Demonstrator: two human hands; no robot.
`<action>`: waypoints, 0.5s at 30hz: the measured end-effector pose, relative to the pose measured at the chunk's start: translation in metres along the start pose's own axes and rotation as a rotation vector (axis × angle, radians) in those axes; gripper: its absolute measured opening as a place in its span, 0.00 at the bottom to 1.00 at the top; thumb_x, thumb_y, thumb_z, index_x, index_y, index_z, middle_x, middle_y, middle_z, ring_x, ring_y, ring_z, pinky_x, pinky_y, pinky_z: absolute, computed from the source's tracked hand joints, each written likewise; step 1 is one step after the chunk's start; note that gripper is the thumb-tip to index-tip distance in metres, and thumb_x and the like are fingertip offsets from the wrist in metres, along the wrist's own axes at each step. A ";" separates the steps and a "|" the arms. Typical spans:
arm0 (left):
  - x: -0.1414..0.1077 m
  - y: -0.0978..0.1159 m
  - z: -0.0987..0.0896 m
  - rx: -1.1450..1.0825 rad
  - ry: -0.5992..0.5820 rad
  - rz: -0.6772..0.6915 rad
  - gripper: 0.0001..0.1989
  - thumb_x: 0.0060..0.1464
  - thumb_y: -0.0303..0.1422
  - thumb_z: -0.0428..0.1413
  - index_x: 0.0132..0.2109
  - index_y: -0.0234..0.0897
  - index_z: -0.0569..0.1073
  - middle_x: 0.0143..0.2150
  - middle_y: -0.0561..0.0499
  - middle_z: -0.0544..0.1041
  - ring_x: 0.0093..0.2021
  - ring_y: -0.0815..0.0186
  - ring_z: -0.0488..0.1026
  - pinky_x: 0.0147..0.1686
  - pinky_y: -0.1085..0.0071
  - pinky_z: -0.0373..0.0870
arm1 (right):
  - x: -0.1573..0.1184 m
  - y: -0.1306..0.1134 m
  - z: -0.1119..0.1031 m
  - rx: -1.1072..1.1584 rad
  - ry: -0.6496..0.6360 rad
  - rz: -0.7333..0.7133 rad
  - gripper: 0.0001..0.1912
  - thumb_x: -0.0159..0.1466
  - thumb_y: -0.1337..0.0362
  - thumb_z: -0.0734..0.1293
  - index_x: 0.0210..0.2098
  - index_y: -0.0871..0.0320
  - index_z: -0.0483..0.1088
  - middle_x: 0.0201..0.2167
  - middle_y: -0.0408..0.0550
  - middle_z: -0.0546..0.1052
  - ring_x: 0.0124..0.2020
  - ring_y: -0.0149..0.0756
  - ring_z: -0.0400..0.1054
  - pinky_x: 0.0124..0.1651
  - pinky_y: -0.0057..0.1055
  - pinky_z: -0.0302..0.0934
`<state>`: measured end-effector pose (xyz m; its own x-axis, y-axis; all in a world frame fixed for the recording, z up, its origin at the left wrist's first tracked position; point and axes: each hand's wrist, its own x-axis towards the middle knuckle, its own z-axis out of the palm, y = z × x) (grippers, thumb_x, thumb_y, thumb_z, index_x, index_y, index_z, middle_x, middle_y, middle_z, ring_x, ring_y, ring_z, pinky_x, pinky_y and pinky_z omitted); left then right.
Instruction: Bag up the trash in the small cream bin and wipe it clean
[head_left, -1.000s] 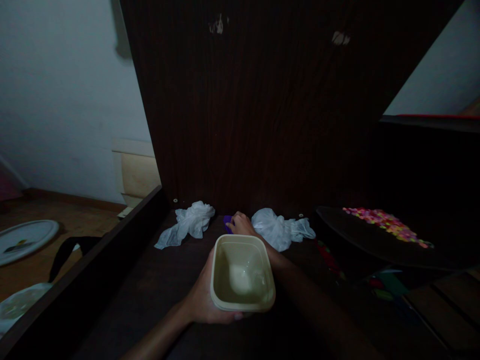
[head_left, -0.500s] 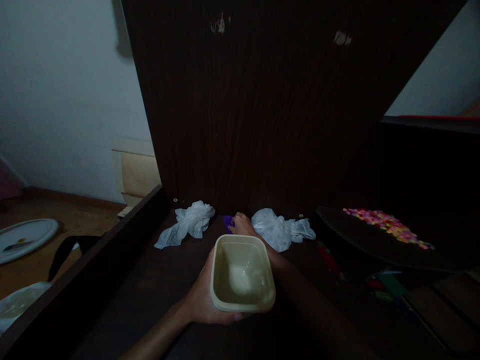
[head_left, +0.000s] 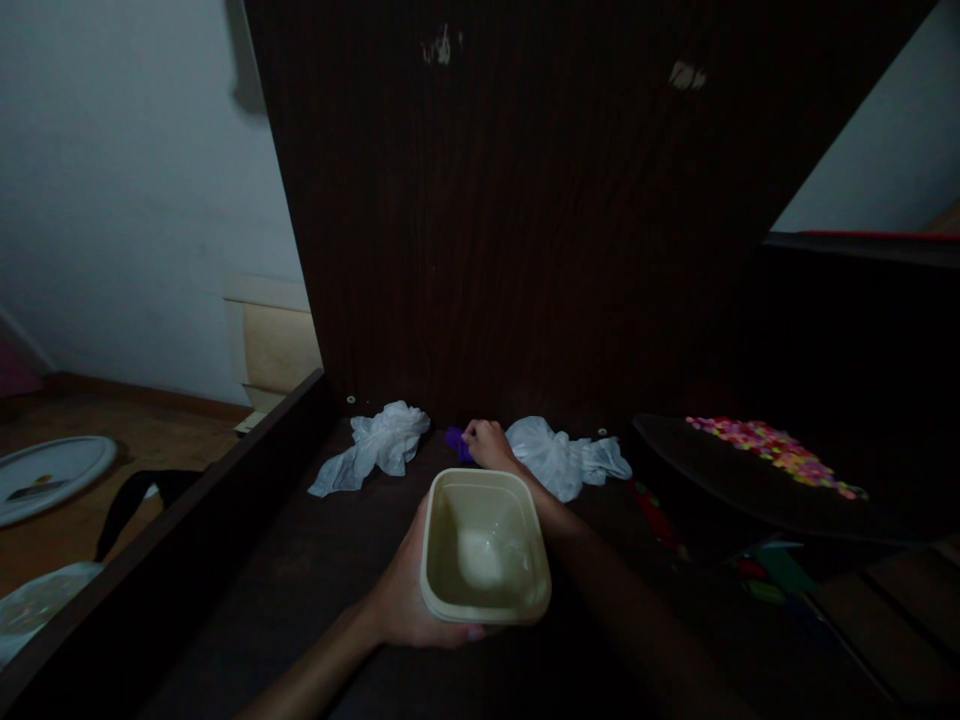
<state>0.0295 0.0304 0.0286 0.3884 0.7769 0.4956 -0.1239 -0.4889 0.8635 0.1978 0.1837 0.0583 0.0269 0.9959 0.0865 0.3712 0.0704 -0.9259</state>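
Note:
A cream square tub point(head_left: 486, 548) with rounded corners is tilted so that its inside faces me; a few glints show on its inner wall. My left hand point(head_left: 415, 590) is wrapped round the tub's left side and underside. Beyond the tub, my right hand point(head_left: 487, 443) has its fingers closed on a purple cloth-like item point(head_left: 457, 443) lying on the dark surface. Right beside that hand lies a knotted white plastic bag point(head_left: 555, 460). Another crumpled white bag point(head_left: 381, 440) rests to the left of the purple item.
A tall dark wooden panel point(head_left: 510, 230) stands behind the surface, with a low dark side board point(head_left: 187, 520) on the left. Colourful small flowers point(head_left: 772, 450) lie on a dark shape at right. A round white lid-like object point(head_left: 56, 475) is on the floor.
My right hand has shifted slightly to the right and its fingers have curled in more. More of the purple item shows. My left hand and the tub have stayed put.

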 end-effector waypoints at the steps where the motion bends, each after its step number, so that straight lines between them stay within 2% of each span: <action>1: 0.001 0.000 0.000 0.008 -0.001 0.011 0.63 0.37 0.51 0.72 0.73 0.38 0.49 0.66 0.34 0.65 0.66 0.37 0.64 0.67 0.39 0.58 | 0.003 0.003 0.000 -0.056 -0.021 0.011 0.17 0.70 0.57 0.68 0.55 0.55 0.71 0.55 0.51 0.74 0.52 0.43 0.72 0.52 0.43 0.71; 4: 0.002 0.000 0.001 0.036 0.013 0.023 0.63 0.36 0.52 0.72 0.73 0.39 0.51 0.65 0.34 0.65 0.65 0.37 0.65 0.66 0.39 0.59 | 0.011 0.008 -0.001 -0.179 -0.054 0.026 0.13 0.69 0.59 0.69 0.50 0.59 0.73 0.51 0.51 0.76 0.49 0.41 0.73 0.52 0.44 0.70; 8: 0.001 0.000 0.001 0.051 0.021 0.034 0.63 0.36 0.53 0.72 0.73 0.40 0.51 0.65 0.33 0.65 0.64 0.36 0.65 0.65 0.37 0.60 | 0.017 0.009 -0.004 -0.211 -0.035 0.013 0.06 0.67 0.64 0.70 0.35 0.61 0.74 0.38 0.47 0.79 0.46 0.39 0.74 0.55 0.44 0.67; 12: 0.000 -0.001 0.000 0.028 0.005 0.013 0.64 0.35 0.52 0.72 0.73 0.40 0.50 0.65 0.33 0.66 0.65 0.36 0.64 0.65 0.37 0.61 | 0.023 0.006 -0.011 -0.098 -0.002 0.013 0.09 0.67 0.63 0.70 0.32 0.60 0.73 0.34 0.45 0.78 0.41 0.36 0.74 0.51 0.41 0.68; 15: 0.000 0.000 0.000 -0.001 -0.011 0.022 0.62 0.37 0.52 0.72 0.73 0.42 0.49 0.65 0.34 0.66 0.65 0.37 0.65 0.65 0.37 0.61 | 0.028 0.003 -0.016 0.080 0.020 0.036 0.11 0.67 0.61 0.70 0.32 0.61 0.72 0.31 0.43 0.77 0.35 0.33 0.73 0.44 0.36 0.69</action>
<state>0.0293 0.0307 0.0284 0.3959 0.7616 0.5130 -0.1337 -0.5050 0.8527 0.2147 0.2114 0.0634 0.0582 0.9965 0.0594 0.2943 0.0397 -0.9549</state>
